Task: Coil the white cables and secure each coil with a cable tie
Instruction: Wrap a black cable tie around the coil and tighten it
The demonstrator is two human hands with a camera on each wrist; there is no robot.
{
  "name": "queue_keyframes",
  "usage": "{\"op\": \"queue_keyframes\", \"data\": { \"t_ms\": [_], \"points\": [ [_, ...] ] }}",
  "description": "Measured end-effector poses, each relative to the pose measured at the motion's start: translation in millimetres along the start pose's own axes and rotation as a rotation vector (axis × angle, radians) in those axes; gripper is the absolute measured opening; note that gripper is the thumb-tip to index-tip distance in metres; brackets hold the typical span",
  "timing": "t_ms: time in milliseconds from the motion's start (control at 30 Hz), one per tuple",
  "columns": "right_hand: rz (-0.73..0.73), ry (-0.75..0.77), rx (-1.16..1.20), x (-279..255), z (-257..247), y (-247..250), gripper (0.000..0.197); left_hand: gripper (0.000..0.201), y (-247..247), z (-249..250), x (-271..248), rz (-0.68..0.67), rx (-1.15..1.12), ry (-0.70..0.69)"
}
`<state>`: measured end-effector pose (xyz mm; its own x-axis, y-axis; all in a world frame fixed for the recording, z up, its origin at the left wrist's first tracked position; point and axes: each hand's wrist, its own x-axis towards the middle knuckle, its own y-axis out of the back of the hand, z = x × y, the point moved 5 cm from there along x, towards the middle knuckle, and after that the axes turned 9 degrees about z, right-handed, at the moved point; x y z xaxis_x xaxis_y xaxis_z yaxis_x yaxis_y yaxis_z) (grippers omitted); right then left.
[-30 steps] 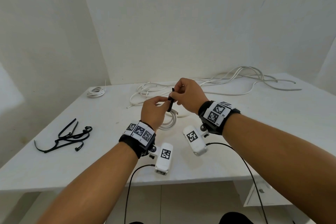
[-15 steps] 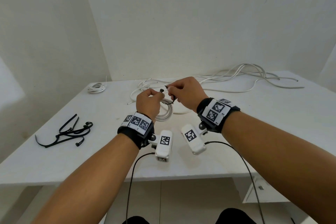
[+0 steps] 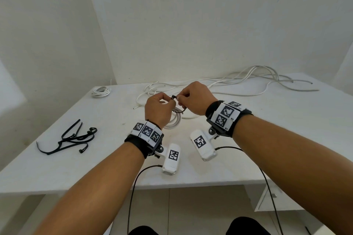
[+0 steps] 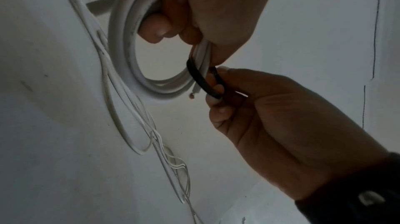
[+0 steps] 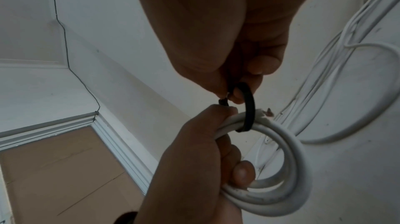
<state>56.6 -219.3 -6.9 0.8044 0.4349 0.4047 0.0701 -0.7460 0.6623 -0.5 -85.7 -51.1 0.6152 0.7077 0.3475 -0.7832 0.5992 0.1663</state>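
My left hand (image 3: 159, 108) grips a coil of thick white cable (image 5: 288, 193) held just above the table; its fingers curl through the coil (image 4: 127, 53). A black cable tie (image 5: 249, 106) loops round the coil's strands (image 4: 200, 79). My right hand (image 3: 194, 99) pinches the tie's ends just above the coil, close against the left thumb. The tie's small head (image 3: 173, 97) shows between the two hands. Part of the coil (image 3: 174, 122) shows below the left hand.
A pile of spare black cable ties (image 3: 74, 137) lies at the table's left. A small tied white coil (image 3: 100, 91) sits at the far left corner. Loose white cables (image 3: 257, 80) sprawl along the back and right. The table's front edge (image 3: 114, 187) is near my forearms.
The tie stood upright between my hands a second ago; now it is bent into a loop round the coil, with both hands a little farther from me.
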Motion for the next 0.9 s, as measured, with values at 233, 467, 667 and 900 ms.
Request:
{"op": "queue_keyframes", "data": {
  "t_ms": [233, 467, 667, 900],
  "points": [
    [-0.046, -0.035, 0.028, 0.2, 1.6, 1.6, 0.022, 0.011, 0.3, 5.3, 0.6, -0.077, 0.075, -0.084],
    [-0.005, -0.16, 0.24, 0.2, 13.5, -1.7, 0.016, 0.007, -1.2, 8.7, -1.2, -0.134, 0.082, -0.186],
    [-0.105, -0.178, 0.314, -7.1, 9.9, -1.5, 0.021, 0.005, 6.2, 3.4, 7.4, -0.078, -0.062, -0.046],
    [-0.026, -0.192, 0.417, -4.4, 10.3, 2.9, 0.013, 0.005, 0.6, 10.8, -6.9, -0.162, -0.083, -0.079]
  ]
}}
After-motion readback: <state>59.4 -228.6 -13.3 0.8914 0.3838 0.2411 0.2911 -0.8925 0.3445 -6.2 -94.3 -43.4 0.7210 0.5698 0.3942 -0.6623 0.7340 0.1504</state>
